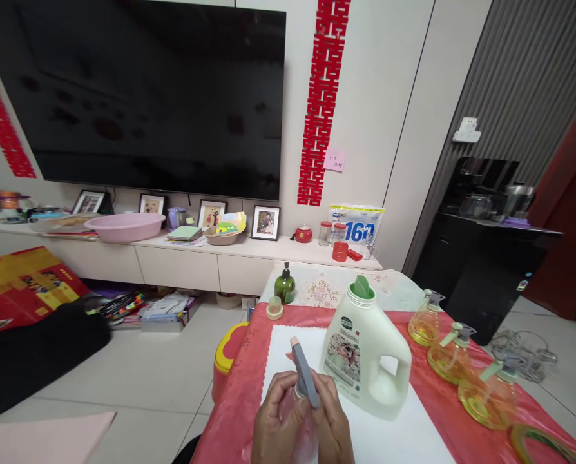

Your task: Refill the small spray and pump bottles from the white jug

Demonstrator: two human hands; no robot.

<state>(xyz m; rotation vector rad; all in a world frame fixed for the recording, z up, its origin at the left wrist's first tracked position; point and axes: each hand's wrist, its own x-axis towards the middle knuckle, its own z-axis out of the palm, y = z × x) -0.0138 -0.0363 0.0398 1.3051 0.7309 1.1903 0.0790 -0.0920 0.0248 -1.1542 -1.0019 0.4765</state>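
My left hand and my right hand are both wrapped round a small clear pump bottle with a grey pump head, held low over a white mat. Just right of my hands stands a large white detergent jug with a handle and an open green spout. Three round yellow pump bottles line the right side of the red tablecloth. A loose round cap and a dark green pump bottle stand at the table's far end.
A large dark TV hangs over a long white cabinet carrying a pink basin, photo frames and jars. A black appliance stands to the right. A yellow and red stool sits left of the table, with clutter on the floor.
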